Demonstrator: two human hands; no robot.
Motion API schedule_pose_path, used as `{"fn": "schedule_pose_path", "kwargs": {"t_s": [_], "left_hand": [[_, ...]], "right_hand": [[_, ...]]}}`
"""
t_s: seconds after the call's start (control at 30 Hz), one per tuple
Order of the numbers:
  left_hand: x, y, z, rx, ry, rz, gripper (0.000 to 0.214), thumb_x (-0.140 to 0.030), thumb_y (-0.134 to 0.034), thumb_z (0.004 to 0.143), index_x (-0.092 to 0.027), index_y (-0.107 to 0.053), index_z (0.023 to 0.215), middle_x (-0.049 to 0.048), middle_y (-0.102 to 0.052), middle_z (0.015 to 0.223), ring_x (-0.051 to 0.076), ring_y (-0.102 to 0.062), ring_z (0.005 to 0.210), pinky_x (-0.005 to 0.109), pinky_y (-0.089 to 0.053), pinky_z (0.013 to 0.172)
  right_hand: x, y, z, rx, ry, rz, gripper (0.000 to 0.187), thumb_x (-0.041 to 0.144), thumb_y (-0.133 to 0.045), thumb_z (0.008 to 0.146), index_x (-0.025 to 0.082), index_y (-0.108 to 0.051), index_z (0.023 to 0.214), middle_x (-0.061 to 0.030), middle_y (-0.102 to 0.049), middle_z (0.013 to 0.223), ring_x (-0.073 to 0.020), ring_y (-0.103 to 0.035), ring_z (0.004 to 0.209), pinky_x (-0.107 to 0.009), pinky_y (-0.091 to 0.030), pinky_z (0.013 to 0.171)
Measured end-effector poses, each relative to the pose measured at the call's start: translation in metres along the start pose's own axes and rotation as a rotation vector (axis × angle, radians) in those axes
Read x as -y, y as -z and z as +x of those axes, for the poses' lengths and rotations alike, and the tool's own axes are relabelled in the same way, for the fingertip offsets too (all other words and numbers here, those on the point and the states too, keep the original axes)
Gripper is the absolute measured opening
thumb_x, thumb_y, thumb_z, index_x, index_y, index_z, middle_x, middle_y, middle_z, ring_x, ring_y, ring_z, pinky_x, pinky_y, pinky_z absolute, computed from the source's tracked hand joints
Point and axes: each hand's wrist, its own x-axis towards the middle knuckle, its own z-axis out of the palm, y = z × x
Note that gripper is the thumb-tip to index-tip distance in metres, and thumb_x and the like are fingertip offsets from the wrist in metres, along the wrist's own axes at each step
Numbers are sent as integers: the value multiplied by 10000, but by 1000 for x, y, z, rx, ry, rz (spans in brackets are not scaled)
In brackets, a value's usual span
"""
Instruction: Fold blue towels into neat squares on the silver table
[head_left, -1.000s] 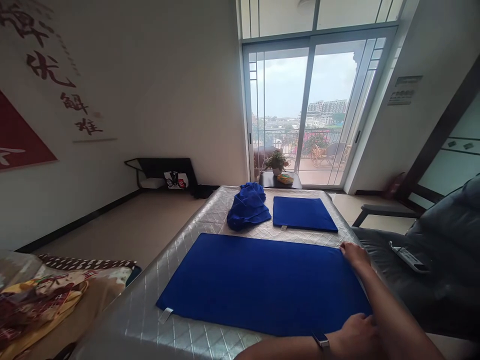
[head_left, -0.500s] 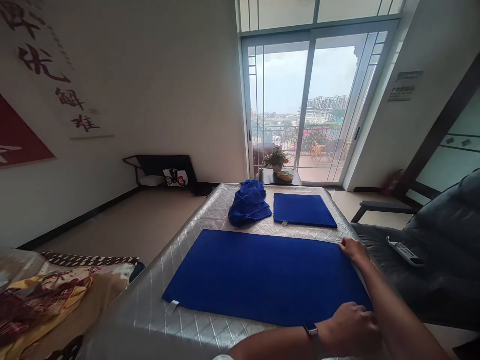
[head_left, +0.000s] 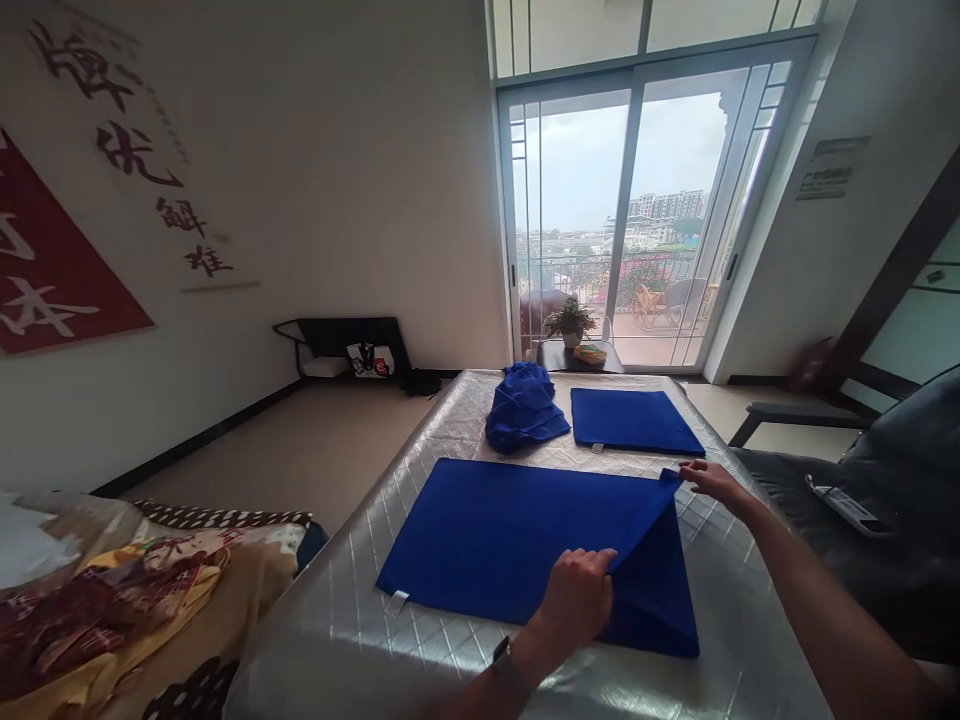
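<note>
Left hand (head_left: 577, 600) fingers closed on the lifted near corner of blue towel (head_left: 495, 530); right hand (head_left: 709, 480) fingers pinch the far corner, for a taut even edge. Rest of it lies flat on bed (head_left: 337, 640), left of fingers.

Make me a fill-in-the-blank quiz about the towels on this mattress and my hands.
The left hand pinches a lifted edge of the large blue towel, whose far ___ corner the right hand holds.
The crumpled blue cloth lies ___ of the flat folded blue towel.
In all, ___ blue cloths lie on the quilted silver mattress.
Missing words: right; left; three.
</note>
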Motion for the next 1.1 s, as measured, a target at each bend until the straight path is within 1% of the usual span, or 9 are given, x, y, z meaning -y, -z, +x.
{"fn": "schedule_pose_path", "kwargs": {"t_s": [0.1,0.23,0.37,0.5,0.7,0.8,0.87,1.0,1.1], "left_hand": [[24,32,-27,-29,161,-117,465,-197,-537,857,-203,-630,1312,87,-746,1009,246,-681,937,392,-507,913],[57,65,-65,-127,327,-244,463,-257,-551,860,-221,-638,1313,51,-740,899,220,-689,865,345,-528,847],[97,92,-102,-282,471,-252,459,-395,-559,870,-229,-666,1285,42,-754,882,207,-707,772,321,-552,782],[136,121,-139,-372,653,-194,473,-493,-561,834,-229,-716,1195,40,-770,834,225,-729,731,324,-570,731],[173,153,-170,-518,830,-136,425,-552,-530,781,-221,-747,934,73,-782,860,275,-742,824,365,-577,777],[187,154,-173,-549,865,-60,379,-513,-496,790,-223,-721,880,88,-774,858,278,-731,812,369,-567,771],[196,149,-174,-570,847,28,318,-460,-474,789,-234,-696,824,91,-761,839,281,-718,824,381,-553,796],[212,135,-176,-599,780,218,276,-397,-439,807,-240,-656,743,99,-719,798,298,-683,824,438,-536,828],[222,125,-180,-634,740,285,331,-441,-434,846,-227,-672,765,114,-712,822,305,-670,826,454,-544,810]], "right_hand": [[43,-26,-5,137,97,267,449,649,-648,700,215,-543,657,-137,-744,1035,-190,-657,792,-285,-487,634],[116,-76,-6,255,217,556,485,636,-722,664,218,-475,657,-102,-740,846,-149,-612,680,-261,-453,583],[182,-142,3,282,283,572,476,637,-746,643,206,-547,671,-41,-692,701,-141,-608,632,-287,-497,638],[237,-210,8,320,372,521,410,587,-755,671,203,-614,704,-4,-658,622,-152,-610,602,-280,-491,603],[310,-295,5,417,521,405,151,292,-654,817,185,-722,900,-12,-712,707,-150,-661,655,-250,-501,655],[333,-332,6,454,568,325,245,157,-634,790,182,-732,1013,-27,-743,838,-150,-679,711,-256,-515,726],[340,-353,6,464,595,258,272,118,-630,772,186,-742,1011,-37,-748,913,-160,-680,766,-273,-514,789],[336,-387,0,467,614,130,218,117,-607,801,203,-756,935,-36,-740,944,-185,-667,889,-287,-481,873],[325,-403,-8,433,577,56,200,156,-605,837,204,-745,972,-60,-715,1019,-207,-648,974,-294,-459,894]]}}
